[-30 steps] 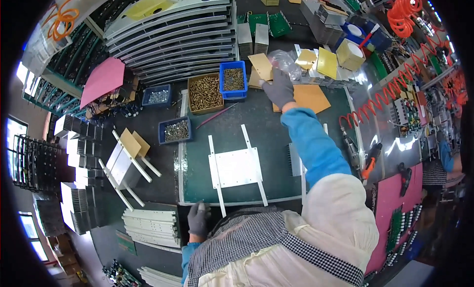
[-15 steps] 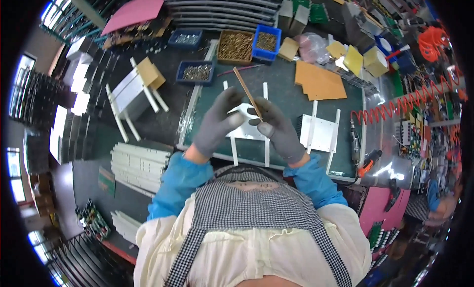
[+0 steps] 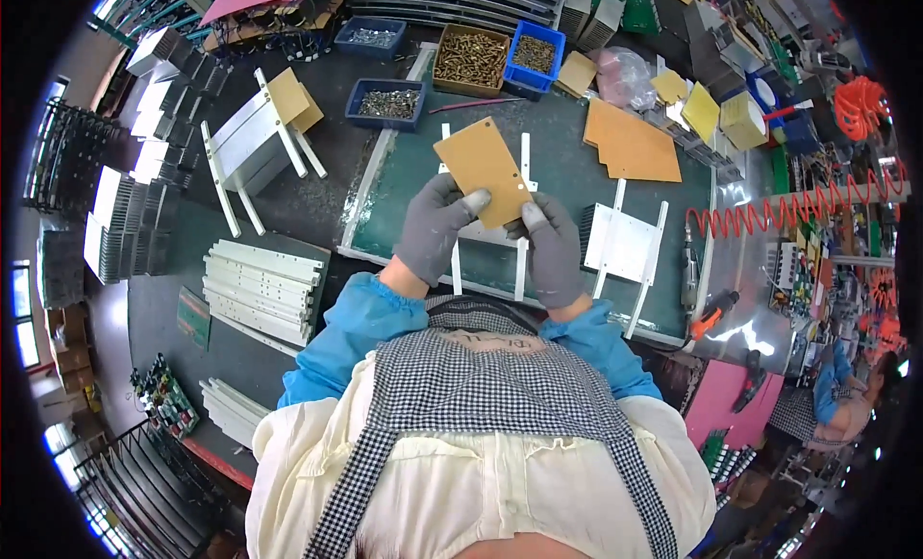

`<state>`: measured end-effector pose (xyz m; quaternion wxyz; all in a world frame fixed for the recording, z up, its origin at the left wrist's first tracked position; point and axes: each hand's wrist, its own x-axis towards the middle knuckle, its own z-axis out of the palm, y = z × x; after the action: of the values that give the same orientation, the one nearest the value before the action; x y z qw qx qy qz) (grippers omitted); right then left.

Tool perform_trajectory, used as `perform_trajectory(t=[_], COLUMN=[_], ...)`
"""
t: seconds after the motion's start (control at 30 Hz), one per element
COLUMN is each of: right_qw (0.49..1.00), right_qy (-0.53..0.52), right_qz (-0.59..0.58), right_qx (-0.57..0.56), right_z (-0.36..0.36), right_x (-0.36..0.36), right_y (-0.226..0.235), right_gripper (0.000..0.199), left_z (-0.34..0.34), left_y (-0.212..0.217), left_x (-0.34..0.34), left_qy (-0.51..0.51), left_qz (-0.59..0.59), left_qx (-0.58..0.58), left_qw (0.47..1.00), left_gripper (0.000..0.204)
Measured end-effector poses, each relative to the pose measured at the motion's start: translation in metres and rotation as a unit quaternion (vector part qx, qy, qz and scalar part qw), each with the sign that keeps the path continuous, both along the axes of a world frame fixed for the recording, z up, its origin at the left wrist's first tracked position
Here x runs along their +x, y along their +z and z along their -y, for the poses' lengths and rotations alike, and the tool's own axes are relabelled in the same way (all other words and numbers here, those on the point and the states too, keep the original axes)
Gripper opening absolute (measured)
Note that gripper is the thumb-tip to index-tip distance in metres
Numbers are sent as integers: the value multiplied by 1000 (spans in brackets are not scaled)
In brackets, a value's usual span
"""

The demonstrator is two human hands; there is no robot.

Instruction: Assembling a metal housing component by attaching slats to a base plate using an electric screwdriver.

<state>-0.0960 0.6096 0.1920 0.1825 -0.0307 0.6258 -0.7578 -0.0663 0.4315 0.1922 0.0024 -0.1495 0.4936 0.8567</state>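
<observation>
Gloved left hand (image 3: 435, 227) and right hand (image 3: 555, 247) grip a tan board (image 3: 481, 165) between them over the green-matted worktop (image 3: 562, 160), not yet joined, it seems, to the pale-railed frame (image 3: 521, 271) below; the assembly at left (image 3: 245, 141) already bears tan panels (image 3: 291, 99), while the one at right (image 3: 620, 244) shows none. Bare mat opens left to the pale edge strip (image 3: 382, 170) and far right to the orange sheets (image 3: 630, 146), but bins (image 3: 386, 104) crowd the far edge and the right-hand gap looks narrow.
</observation>
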Motion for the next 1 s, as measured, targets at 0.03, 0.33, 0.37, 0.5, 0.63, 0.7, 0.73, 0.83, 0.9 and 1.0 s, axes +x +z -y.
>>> perform_trajectory(t=[0.03,0.33,0.37,0.5,0.63,0.7,0.73,0.83,0.9,1.0], right_qw=[997,930,933,906,883,877,869,871,917,940], right_qy=[-41,-52,-34,49,148,182,206,234,232,214], right_qz=[-53,-273,-268,-268,-298,-318,-308,-279,-180,-195], right_qx=[34,241,238,324,331,312,328,331,269,182], right_z=[2,-18,-11,16,39,60,71,93,97,91], right_x=[-1,-86,-94,-114,-130,-129,-128,-133,-132,-136], right_y=[-4,-3,-6,-21,-69,-80,-82,-82,-71,-72], right_gripper=[28,31,30,28,26,26,26,26,29,32], left_z=[2,27,17,16,44,51,48,44,41,48], left_y=[-5,-77,-76,-95,-77,-72,-72,-88,-83,-81], left_x=[2,52,52,57,74,85,87,94,97,99], left_qy=[-3,-67,-98,-103,-71,-76,-78,-97,-78,-46], left_qz=[11,251,252,208,159,164,162,144,142,152], left_qx=[0,-61,-9,50,26,-15,-16,-43,-54,-37], left_qw=[1000,964,963,971,984,983,984,984,985,987], left_gripper=[38,46,45,36,30,29,29,30,31,36])
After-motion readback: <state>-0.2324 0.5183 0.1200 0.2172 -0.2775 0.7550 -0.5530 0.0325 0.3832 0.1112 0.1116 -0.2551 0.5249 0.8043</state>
